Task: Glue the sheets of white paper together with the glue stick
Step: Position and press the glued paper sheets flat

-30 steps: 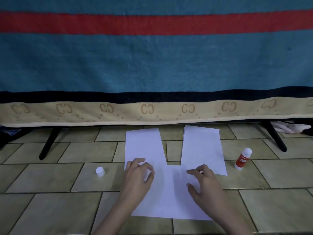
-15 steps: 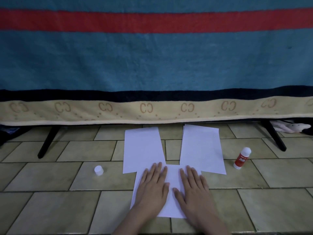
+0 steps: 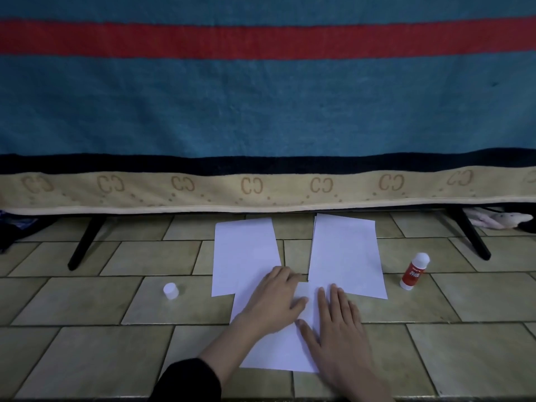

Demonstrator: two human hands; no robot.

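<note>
A small white cap (image 3: 170, 290) stood by itself on the tiled floor (image 3: 87, 352), well left of the paper. Next came the left sheet (image 3: 242, 253), lying flat with its near edge overlapping the bottom sheet (image 3: 278, 355). The left hand (image 3: 274, 303), reaching out of a dark sleeve (image 3: 188, 381), lay palm down across that overlap, fingers extended and loosely together, pointing up and to the right. The right hand (image 3: 338, 329) lay flat just beside it on the bottom sheet, fingers spread slightly and pointing away from the person, their tips at the near edge of the right sheet (image 3: 345, 253). Both hands were open and pressing on paper, gripping nothing, their thumbs near each other but apart. Right of the sheets the glue stick (image 3: 414, 271) stood upright, leaning a little, uncapped, with a red label whose white lettering was too blurred to read. Behind everything hung a teal blanket (image 3: 261, 105) with a red stripe and a tan border repeating a "CC"-like mark.
</note>
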